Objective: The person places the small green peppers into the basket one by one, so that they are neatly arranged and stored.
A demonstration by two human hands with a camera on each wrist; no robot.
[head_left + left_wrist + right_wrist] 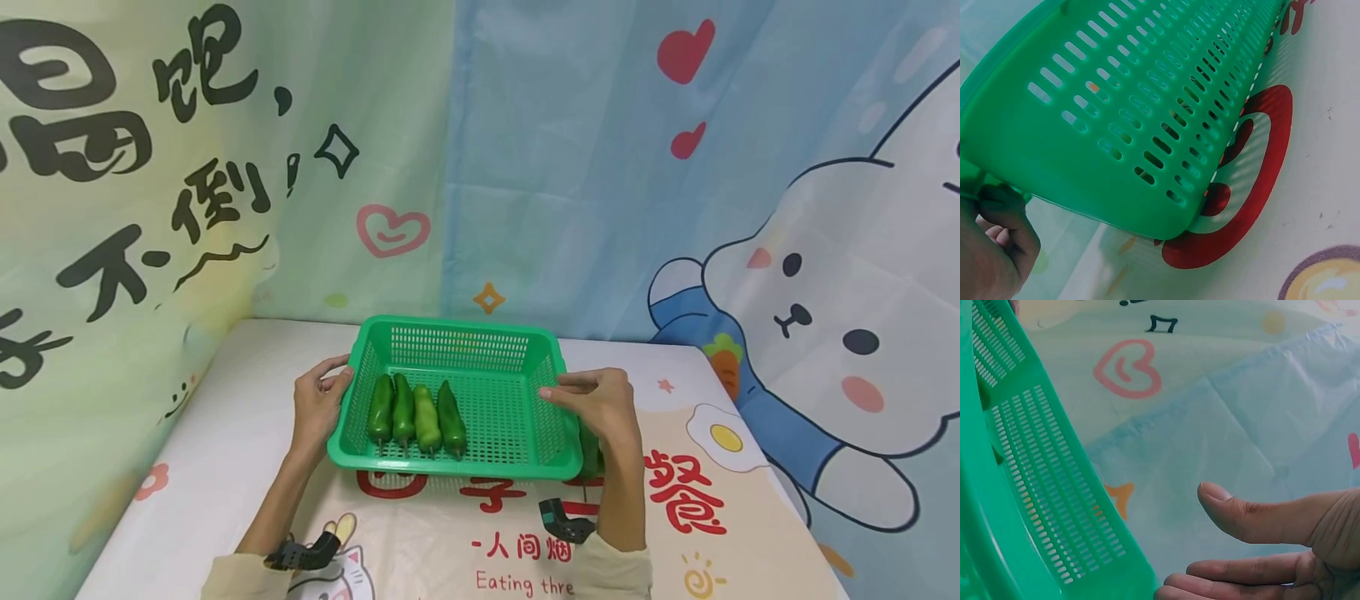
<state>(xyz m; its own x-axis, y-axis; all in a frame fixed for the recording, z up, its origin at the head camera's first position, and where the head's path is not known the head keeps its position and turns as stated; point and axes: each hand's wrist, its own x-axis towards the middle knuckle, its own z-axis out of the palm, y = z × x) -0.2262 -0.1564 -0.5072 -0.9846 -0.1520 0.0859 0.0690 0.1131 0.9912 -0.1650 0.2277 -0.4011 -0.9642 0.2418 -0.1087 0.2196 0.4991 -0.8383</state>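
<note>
A green plastic basket (495,467) with slotted walls stands on the table. Several long green peppers (426,421) lie side by side in its left half. My left hand (318,404) grips the rim at the basket's left side; in the left wrist view its curled fingers (1019,234) are at the rim's corner. My right hand (600,400) is at the basket's right side, thumb apart from the straight, relaxed fingers. In the right wrist view this hand (1272,550) pinches nothing. Something dark green (590,450) shows beside the basket's right wall, partly hidden behind the right wrist.
A printed cloth (525,575) with red lettering and drawings covers the white table (255,358). Behind the table hangs a curtain (525,208) with hearts and a white cartoon animal. Black straps (303,554) sit on both wrists.
</note>
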